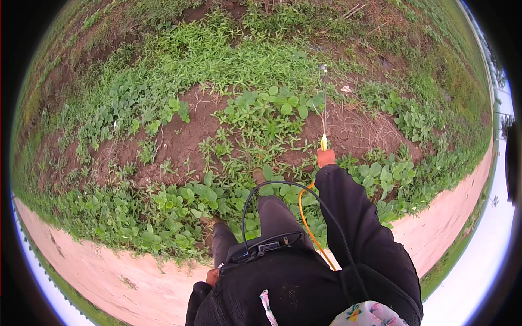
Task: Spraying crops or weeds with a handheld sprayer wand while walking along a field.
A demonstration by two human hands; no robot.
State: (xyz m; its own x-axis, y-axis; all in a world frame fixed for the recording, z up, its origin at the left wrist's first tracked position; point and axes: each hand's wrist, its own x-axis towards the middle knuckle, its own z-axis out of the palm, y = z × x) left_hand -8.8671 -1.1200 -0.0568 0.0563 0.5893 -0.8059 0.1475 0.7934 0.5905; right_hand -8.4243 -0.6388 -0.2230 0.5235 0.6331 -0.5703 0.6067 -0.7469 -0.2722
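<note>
My right hand (pixel 326 158) is closed round the yellow handle of a spray wand (pixel 325 110), whose thin metal tube points away from me over weeds and soil. The nozzle (pixel 323 68) is at its far end. An orange hose (pixel 306 222) runs from near that hand back towards my right side. My left hand (pixel 212 276) is low at my left side, by the edge of my dark jacket, partly hidden; what it holds, if anything, cannot be told. A black cable (pixel 248 195) loops in front of my waist, beside a small device (pixel 268 246).
Broad-leaved green plants (pixel 175 208) grow round my feet. Brown soil (pixel 183 142) shows between them, with dry stalks (pixel 367 122) at the right. Denser green weeds (pixel 228 61) lie farther ahead. A pale dirt path (pixel 134 281) runs behind me.
</note>
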